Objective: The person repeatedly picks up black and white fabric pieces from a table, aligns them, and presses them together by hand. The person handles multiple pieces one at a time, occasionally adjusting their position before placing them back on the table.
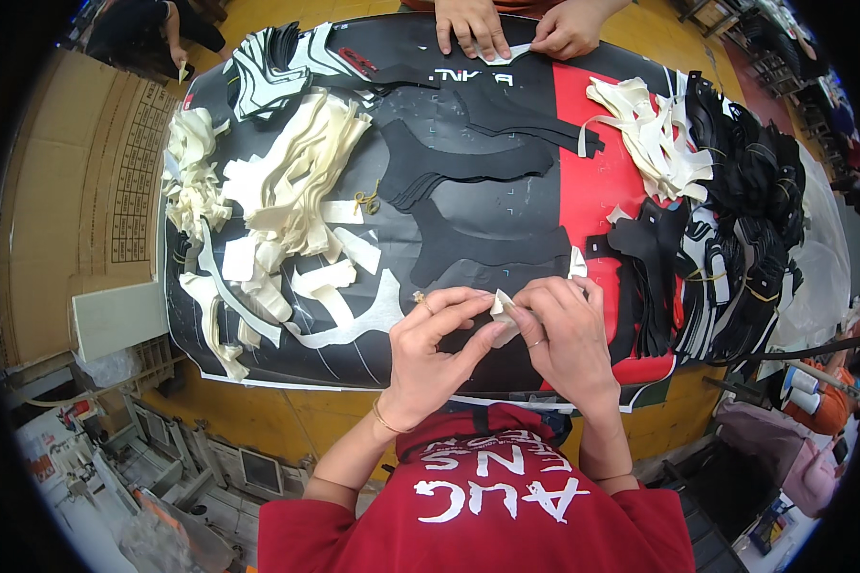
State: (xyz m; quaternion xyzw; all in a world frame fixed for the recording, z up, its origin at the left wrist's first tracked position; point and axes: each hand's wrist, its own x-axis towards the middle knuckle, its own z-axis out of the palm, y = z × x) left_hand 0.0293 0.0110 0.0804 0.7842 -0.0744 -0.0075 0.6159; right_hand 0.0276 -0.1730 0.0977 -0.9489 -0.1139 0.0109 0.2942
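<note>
In front of my chest, my left hand (440,339) and my right hand (569,334) are close together. Thumbs and fingertips of both pinch a small cream backing piece (504,313), which looks folded or creased; whether it is paper or cloth I cannot tell. Beyond my hands, several flat black cut-out pieces (483,239) lie spread on the black and red table cover (583,100). Left of my left hand lies a white curved piece (363,317). A small white scrap (577,262) shows just past my right hand's fingers.
Cream strips (301,172) are heaped at the left, beside striped black-and-white pieces (268,76). White strips (650,138) and bundled black pieces (745,181) crowd the right end. Across the table, another person's hands (473,27) press a white piece. Cardboard (76,162) stands at the left.
</note>
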